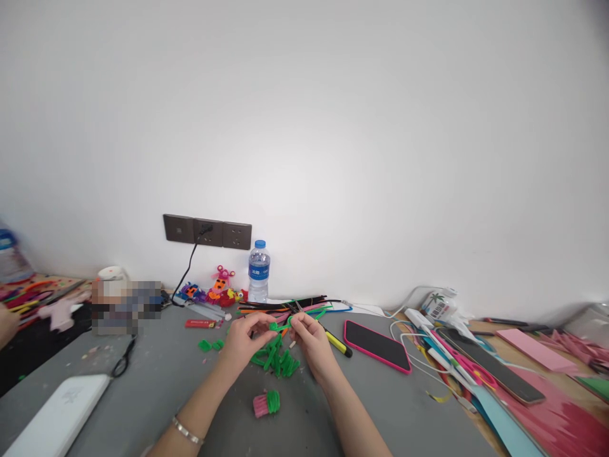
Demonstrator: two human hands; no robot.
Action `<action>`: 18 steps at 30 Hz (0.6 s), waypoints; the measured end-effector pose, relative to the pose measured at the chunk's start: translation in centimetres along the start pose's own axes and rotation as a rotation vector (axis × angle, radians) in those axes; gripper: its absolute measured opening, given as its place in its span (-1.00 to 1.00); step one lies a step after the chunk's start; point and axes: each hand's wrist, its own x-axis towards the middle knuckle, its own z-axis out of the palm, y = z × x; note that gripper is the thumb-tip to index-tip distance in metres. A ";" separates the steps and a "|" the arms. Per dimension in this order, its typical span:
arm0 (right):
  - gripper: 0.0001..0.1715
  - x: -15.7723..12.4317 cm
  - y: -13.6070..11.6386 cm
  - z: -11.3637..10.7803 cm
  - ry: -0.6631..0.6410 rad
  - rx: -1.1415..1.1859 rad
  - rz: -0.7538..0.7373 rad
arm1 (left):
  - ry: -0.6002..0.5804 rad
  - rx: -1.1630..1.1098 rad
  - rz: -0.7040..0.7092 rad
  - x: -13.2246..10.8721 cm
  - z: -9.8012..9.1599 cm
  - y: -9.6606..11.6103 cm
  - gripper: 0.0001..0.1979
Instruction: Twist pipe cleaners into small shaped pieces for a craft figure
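Between my two hands is a green pipe cleaner (282,327), curled at its left end. The fingers of my left hand (243,339) pinch that curled end. My right hand (308,336) pinches the same piece a little to the right. Just beneath them lies a pile of short green pipe cleaner pieces (275,360). Nearer to me sits a small bundle of pink and green pipe cleaners (266,404). Behind my hands, long pipe cleaners (285,304) in black, orange, pink and green lie near the wall.
A phone with a pink case (377,346) and a yellow cutter (339,343) lie right of my hands. A water bottle (259,271) stands by the wall beside pipe cleaner figures (221,289). A white power bank (59,416) lies front left. Another person's hand (7,324) shows far left.
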 end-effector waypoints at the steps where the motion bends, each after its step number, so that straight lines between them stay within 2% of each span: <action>1: -0.64 0.0 0.0 0.0 0.001 0.000 0.000 | 0.002 0.003 -0.004 0.0 0.0 -0.1 -0.85; 6: -0.65 -0.1 -0.1 0.1 0.004 -0.004 -0.004 | 0.023 -0.016 -0.016 -0.1 0.0 -0.3 -0.84; 18: -0.65 0.0 0.0 0.0 0.012 0.000 -0.019 | 0.103 -0.012 0.072 -0.5 0.1 -0.2 -0.86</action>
